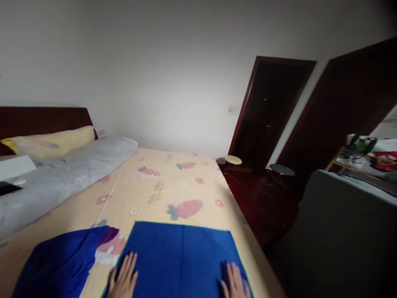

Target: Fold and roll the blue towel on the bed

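Note:
A blue towel (180,252) with a thin green edge lies spread flat on the yellow strawberry-print bed sheet (161,186). My left hand (123,278) rests palm down with fingers apart on the towel's near left part. My right hand (235,281) lies flat with fingers apart on its near right part. Neither hand grips anything. A second dark blue cloth (62,260), crumpled, lies on the sheet to the left of the towel.
A grey rolled quilt (62,174) and a yellow pillow (52,142) lie along the left by the dark headboard (40,118). Two round stools (232,160) stand on the dark floor beyond the bed. A grey panel (344,231) stands at right, with a cluttered shelf (366,155) behind.

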Motion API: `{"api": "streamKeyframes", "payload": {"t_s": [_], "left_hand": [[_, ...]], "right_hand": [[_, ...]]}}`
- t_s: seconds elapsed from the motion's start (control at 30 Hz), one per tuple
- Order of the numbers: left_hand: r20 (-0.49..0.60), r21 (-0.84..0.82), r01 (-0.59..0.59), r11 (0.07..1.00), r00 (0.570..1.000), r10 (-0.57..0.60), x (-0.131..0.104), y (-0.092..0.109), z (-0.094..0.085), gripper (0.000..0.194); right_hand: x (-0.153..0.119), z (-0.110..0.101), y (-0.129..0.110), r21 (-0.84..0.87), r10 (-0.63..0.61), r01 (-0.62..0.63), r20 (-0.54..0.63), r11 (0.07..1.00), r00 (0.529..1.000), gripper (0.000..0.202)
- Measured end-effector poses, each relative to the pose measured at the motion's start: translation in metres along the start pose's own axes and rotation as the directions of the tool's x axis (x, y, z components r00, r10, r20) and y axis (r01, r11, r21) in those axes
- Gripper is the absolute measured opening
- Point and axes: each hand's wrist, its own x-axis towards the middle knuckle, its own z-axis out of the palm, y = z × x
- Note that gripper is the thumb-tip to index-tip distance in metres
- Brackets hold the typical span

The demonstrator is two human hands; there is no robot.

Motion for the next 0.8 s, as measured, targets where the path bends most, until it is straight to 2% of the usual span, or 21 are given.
{"api": "streamKeyframes", "payload": {"t_s": [0.03, 0.07, 0.13, 0.17, 0.2, 0.23, 0.27, 0.3, 0.37, 0.4, 0.47, 0.5, 0.53, 0.6, 0.7, 0.8], "left_hand": [[0.015, -0.037, -0.069, 0.997, 0.997, 0.07, 0.006, 0.027, 0.002, 0.051], [0.04, -0.087, -0.145, 0.986, 0.988, 0.149, 0.013, 0.054, 0.005, 0.051], [0.098, -0.182, -0.253, 0.95, 0.957, 0.273, 0.031, 0.099, 0.01, 0.051], [0.124, -0.216, -0.271, 0.938, 0.945, 0.301, 0.042, 0.113, 0.012, 0.051], [0.146, -0.228, -0.26, 0.938, 0.944, 0.297, 0.053, 0.12, 0.014, 0.051], [0.163, -0.221, -0.226, 0.949, 0.95, 0.265, 0.065, 0.118, 0.015, 0.052], [0.17, -0.194, -0.176, 0.965, 0.963, 0.21, 0.076, 0.108, 0.015, 0.053], [0.167, -0.152, -0.111, 0.982, 0.976, 0.137, 0.088, 0.092, 0.016, 0.054], [0.14, -0.052, 0.022, 0.998, 0.99, -0.014, 0.107, 0.049, 0.017, 0.056], [0.127, -0.014, 0.075, 0.997, 0.989, -0.072, 0.114, 0.026, 0.018, 0.057], [0.111, 0.019, 0.11, 0.994, 0.988, -0.111, 0.121, -0.01, 0.019, 0.058], [0.11, 0.027, 0.104, 0.994, 0.988, -0.107, 0.122, -0.022, 0.02, 0.058], [0.106, 0.035, 0.094, 0.995, 0.99, -0.097, 0.122, -0.029, 0.02, 0.058], [0.095, 0.056, 0.084, 0.995, 0.991, -0.089, 0.12, -0.034, 0.019, 0.06], [0.089, 0.056, 0.083, 0.995, 0.992, -0.088, 0.119, -0.03, 0.018, 0.06], [0.138, 0.037, 0.083, 0.996, 0.987, -0.088, 0.124, -0.03, 0.014, 0.059]], "right_hand": [[0.005, 0.013, -0.033, 0.024, -0.106, 0.106, 0.0, 0.994, 0.994, 0.058], [0.011, 0.026, -0.068, 0.07, -0.259, 0.256, 0.035, 0.964, 0.965, 0.055], [0.024, 0.047, -0.131, 0.18, -0.539, 0.524, 0.04, 0.832, 0.842, 0.057], [0.033, 0.053, -0.153, 0.219, -0.625, 0.607, 0.015, 0.763, 0.78, 0.058], [0.044, 0.055, -0.166, 0.244, -0.67, 0.648, 0.005, 0.721, 0.743, 0.058], [0.056, 0.053, -0.169, 0.255, -0.678, 0.653, 0.017, 0.713, 0.735, 0.058], [0.07, 0.048, -0.162, 0.249, -0.649, 0.619, 0.052, 0.745, 0.759, 0.056], [0.085, 0.039, -0.147, 0.223, -0.584, 0.553, 0.104, 0.803, 0.805, 0.054], [0.114, 0.021, -0.1, 0.112, -0.365, 0.349, 0.199, 0.931, 0.909, 0.053], [0.125, 0.013, -0.073, 0.039, -0.248, 0.245, 0.215, 0.969, 0.945, 0.055], [0.142, 0.004, -0.023, -0.065, -0.063, 0.077, 0.193, 0.995, 0.979, 0.062], [0.146, 0.003, -0.004, -0.081, -0.026, 0.042, 0.184, 0.996, 0.983, 0.064], [0.147, 0.003, 0.009, -0.09, -0.007, 0.022, 0.171, 0.996, 0.985, 0.066], [0.145, 0.007, 0.021, -0.092, -0.006, 0.021, 0.164, 0.996, 0.986, 0.068], [0.145, 0.009, 0.018, -0.097, 0.004, 0.015, 0.194, 0.995, 0.981, 0.069], [0.154, 0.001, 0.014, -0.087, 0.048, -0.023, 0.291, 0.996, 0.955, 0.068]]}}
